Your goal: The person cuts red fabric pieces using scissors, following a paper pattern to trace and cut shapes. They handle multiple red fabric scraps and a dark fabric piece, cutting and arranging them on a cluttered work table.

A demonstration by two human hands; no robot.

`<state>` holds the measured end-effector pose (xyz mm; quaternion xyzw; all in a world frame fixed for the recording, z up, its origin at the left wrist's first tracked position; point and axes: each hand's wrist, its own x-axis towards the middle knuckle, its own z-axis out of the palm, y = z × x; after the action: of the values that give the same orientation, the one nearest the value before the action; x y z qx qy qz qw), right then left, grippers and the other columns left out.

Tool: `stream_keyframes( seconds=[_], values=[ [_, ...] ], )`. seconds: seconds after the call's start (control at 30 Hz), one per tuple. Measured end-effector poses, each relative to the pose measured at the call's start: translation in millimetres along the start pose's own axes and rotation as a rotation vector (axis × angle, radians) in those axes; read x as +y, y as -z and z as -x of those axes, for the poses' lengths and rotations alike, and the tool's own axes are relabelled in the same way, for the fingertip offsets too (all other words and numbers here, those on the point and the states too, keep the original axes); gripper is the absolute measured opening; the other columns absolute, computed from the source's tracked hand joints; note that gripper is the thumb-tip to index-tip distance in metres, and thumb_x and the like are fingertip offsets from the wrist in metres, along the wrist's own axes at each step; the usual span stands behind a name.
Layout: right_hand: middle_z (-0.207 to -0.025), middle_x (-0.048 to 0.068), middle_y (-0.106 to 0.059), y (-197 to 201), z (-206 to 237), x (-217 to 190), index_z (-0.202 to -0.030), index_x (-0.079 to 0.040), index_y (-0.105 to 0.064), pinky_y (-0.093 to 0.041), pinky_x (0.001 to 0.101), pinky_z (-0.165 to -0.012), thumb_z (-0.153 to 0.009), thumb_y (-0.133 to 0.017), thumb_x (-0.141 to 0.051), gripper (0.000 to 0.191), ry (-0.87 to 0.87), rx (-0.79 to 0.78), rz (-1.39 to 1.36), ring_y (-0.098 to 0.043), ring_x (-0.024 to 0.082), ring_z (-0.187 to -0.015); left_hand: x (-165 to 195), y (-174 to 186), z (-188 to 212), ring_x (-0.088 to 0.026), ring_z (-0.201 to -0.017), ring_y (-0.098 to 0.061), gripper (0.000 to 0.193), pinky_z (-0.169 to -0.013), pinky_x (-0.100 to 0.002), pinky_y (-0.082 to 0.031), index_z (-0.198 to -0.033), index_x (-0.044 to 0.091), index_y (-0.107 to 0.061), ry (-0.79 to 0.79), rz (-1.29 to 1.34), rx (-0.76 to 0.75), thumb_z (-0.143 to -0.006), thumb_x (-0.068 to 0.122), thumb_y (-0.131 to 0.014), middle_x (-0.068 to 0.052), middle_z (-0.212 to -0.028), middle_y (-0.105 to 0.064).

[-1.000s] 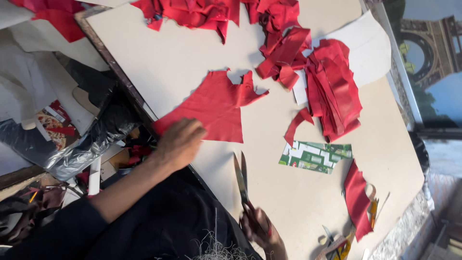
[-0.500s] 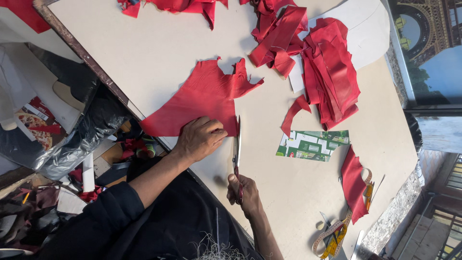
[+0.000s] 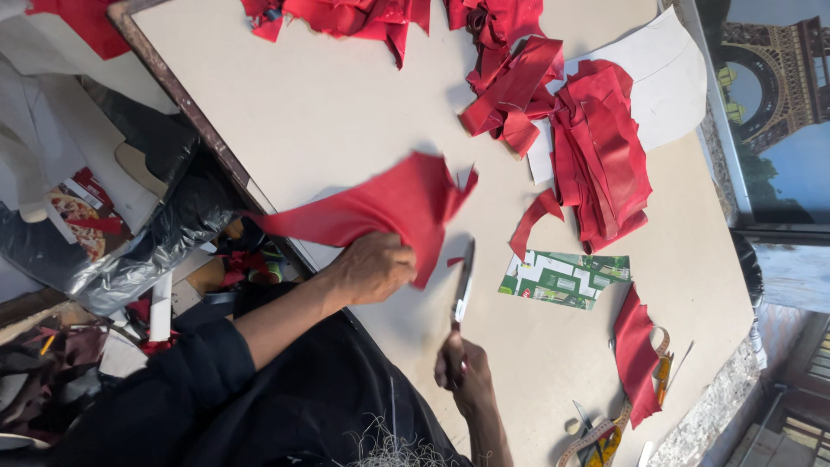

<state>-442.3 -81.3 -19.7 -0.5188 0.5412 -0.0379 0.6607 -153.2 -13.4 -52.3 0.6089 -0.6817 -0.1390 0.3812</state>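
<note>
The left hand (image 3: 373, 266) is pinching the near edge of a large ragged red leather piece (image 3: 389, 207), fingers closed on it, lifting it off the beige worktable (image 3: 328, 104). Just right of it, the right hand (image 3: 458, 370) is gripping long steel scissors (image 3: 462, 285), blades together, pointing away toward the leather's right edge, almost touching it.

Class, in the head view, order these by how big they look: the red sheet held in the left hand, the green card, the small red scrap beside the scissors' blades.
1. Red sheet (lifted nearer the camera)
2. Green card
3. Red scrap
</note>
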Motion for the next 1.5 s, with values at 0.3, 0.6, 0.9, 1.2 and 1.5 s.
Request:
stream_keyframes(
  seconds=[0.3,0.6,0.9,1.2,1.5],
  values=[
    [-0.061,-0.003,-0.05,134.9,82.3,121.0,-0.071,-0.007,-0.059,-0.032,0.0255,-0.047,-0.092,-0.055,-0.079,0.074,0.114,-0.32,0.301,-0.045,0.008,-0.053,62.4,3.3,77.0,-0.027,-0.069,-0.072,0.007,-0.063,-0.042,-0.055,-0.095,0.011,-0.065,0.467,0.157,-0.298,-0.093,0.015,-0.06,-0.008,-0.076,-0.07],
    [-0.065,0.0,-0.058,81.2,36.7,61.0,-0.081,-0.009,-0.06,-0.042,0.0243,-0.054,-0.082,-0.062,-0.08,0.07,-0.026,-0.638,0.268,-0.055,0.01,-0.059,92.2,-54.5,113.8,-0.004,-0.071,-0.067,0.019,-0.062,-0.021,-0.054,-0.096,-0.004,-0.071,0.815,0.99,0.394,-0.093,0.013,-0.078,-0.004,-0.078,-0.073],
    [-0.065,0.005,-0.061,45.0,22.3,24.9,-0.078,-0.008,-0.06,-0.048,0.029,-0.053,-0.087,-0.07,-0.061,0.055,-0.075,-0.461,0.436,-0.06,0.013,-0.057,91.4,-50.0,124.6,-0.003,-0.06,-0.068,0.037,-0.054,-0.017,-0.051,-0.121,0.001,-0.072,0.863,0.941,0.291,-0.085,0.009,-0.079,-0.003,-0.066,-0.075],
    [-0.061,0.004,-0.065,27.3,14.9,15.7,-0.074,-0.007,-0.063,-0.052,0.0274,-0.051,-0.088,-0.069,-0.055,0.05,-0.038,-0.375,0.541,-0.065,0.012,-0.054,90.6,-45.9,123.0,-0.008,-0.055,-0.059,0.037,-0.052,-0.022,-0.046,-0.121,0.003,-0.075,0.914,0.882,0.241,-0.085,0.01,-0.082,-0.013,-0.073,-0.073],
    [-0.056,0.005,-0.06,-4.4,5.0,-4.9,-0.075,-0.006,-0.062,-0.044,0.0273,-0.045,-0.087,-0.071,-0.056,0.052,-0.082,-0.351,0.495,-0.057,0.013,-0.047,87.5,-49.1,124.9,-0.001,-0.06,-0.069,0.037,-0.052,-0.017,-0.056,-0.119,0.002,-0.073,0.871,0.977,0.291,-0.083,0.01,-0.081,-0.008,-0.091,-0.08]
  ],
)
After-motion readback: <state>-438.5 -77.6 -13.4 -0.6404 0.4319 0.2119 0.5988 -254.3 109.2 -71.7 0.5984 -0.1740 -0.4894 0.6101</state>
